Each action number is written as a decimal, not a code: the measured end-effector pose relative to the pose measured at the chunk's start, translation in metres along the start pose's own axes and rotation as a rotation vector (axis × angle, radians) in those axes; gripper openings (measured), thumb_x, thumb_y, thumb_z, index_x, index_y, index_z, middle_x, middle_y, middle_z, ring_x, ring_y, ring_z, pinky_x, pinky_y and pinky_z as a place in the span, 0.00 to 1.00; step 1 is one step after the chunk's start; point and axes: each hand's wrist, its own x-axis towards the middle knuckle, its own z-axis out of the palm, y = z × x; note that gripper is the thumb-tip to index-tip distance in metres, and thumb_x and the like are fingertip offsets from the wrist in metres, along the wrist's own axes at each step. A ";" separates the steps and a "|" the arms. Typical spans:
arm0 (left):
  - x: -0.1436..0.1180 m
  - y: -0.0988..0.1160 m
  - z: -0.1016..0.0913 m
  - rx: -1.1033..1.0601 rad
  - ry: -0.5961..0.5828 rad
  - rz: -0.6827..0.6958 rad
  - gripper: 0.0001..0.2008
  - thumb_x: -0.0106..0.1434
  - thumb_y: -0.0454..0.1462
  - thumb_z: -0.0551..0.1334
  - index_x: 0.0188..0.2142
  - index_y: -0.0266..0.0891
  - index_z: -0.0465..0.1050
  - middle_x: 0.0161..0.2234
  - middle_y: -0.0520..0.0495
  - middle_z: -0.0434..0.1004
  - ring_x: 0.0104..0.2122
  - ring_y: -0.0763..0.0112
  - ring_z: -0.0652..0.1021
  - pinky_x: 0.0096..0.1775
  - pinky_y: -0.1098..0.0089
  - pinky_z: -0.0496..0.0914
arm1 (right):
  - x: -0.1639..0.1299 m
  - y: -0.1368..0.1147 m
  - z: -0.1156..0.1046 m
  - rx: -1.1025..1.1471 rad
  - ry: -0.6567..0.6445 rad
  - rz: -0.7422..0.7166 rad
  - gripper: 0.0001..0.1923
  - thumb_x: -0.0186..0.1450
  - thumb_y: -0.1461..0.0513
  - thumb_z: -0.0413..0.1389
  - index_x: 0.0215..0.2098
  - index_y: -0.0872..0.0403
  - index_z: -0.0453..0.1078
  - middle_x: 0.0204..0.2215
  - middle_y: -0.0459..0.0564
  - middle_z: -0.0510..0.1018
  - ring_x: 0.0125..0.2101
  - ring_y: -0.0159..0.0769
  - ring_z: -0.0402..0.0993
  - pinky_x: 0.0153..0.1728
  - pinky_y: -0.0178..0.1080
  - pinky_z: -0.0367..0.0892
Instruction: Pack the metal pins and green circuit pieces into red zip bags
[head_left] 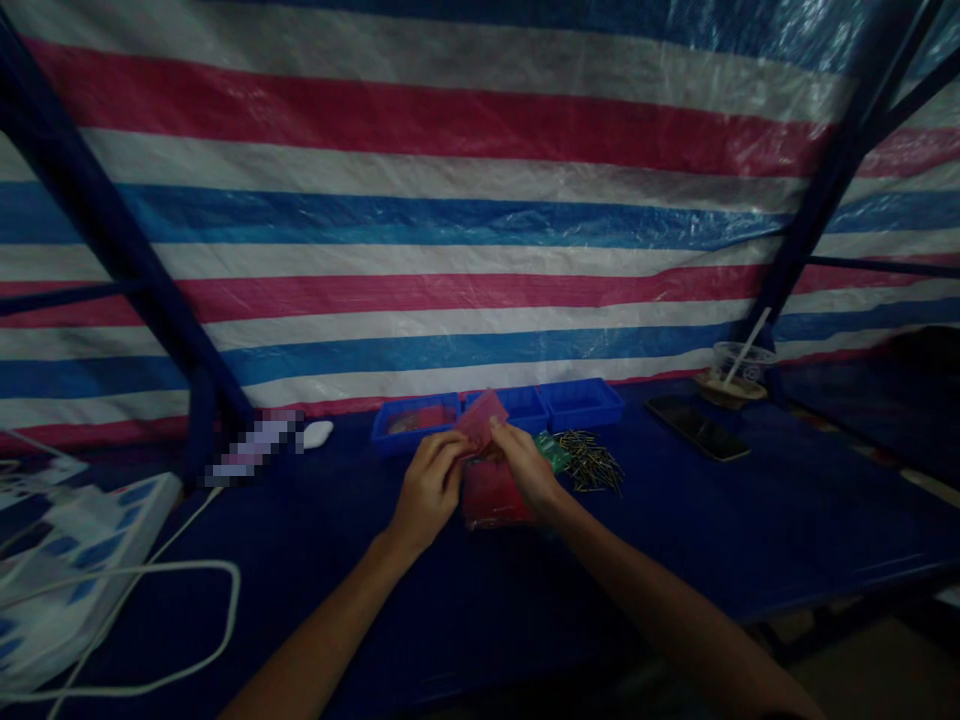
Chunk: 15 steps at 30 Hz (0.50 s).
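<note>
Both my hands meet over the middle of a dark blue table (pixel 787 520). My left hand (pixel 429 490) and my right hand (pixel 527 468) together pinch a small pink plastic bag (pixel 481 416), held up just in front of the trays. Under my hands lies a stack of more pink bags (pixel 491 497). To the right of my right hand sit a small green circuit board (pixel 555 450) and a pile of thin metal pins (pixel 592 462).
Three blue trays (pixel 581 402) line the back edge, the left one holding pink items. A dark phone (pixel 697 427) and a plastic cup with a straw (pixel 739 370) lie at the right. A white power strip (pixel 82 540) with a cable sits at the left. A striped tarp hangs behind.
</note>
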 end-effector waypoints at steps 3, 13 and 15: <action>0.000 0.005 0.000 0.170 -0.112 0.135 0.14 0.61 0.27 0.52 0.42 0.40 0.70 0.42 0.44 0.70 0.44 0.63 0.69 0.45 0.61 0.65 | 0.002 -0.001 0.000 0.188 0.075 0.055 0.17 0.51 0.49 0.59 0.27 0.55 0.68 0.22 0.44 0.71 0.26 0.31 0.65 0.30 0.35 0.61; 0.010 -0.007 -0.018 0.172 0.057 -0.011 0.10 0.60 0.28 0.52 0.28 0.38 0.69 0.49 0.44 0.58 0.50 0.61 0.64 0.47 0.59 0.64 | 0.017 -0.006 -0.035 0.144 -0.048 0.176 0.08 0.46 0.61 0.60 0.24 0.56 0.69 0.16 0.40 0.69 0.17 0.25 0.61 0.21 0.31 0.55; 0.011 -0.010 -0.021 0.116 0.024 -0.061 0.10 0.60 0.29 0.50 0.28 0.38 0.67 0.39 0.45 0.65 0.42 0.66 0.70 0.43 0.65 0.66 | 0.015 -0.006 -0.034 0.052 -0.126 0.156 0.09 0.49 0.61 0.59 0.28 0.56 0.70 0.16 0.40 0.69 0.17 0.25 0.61 0.21 0.31 0.55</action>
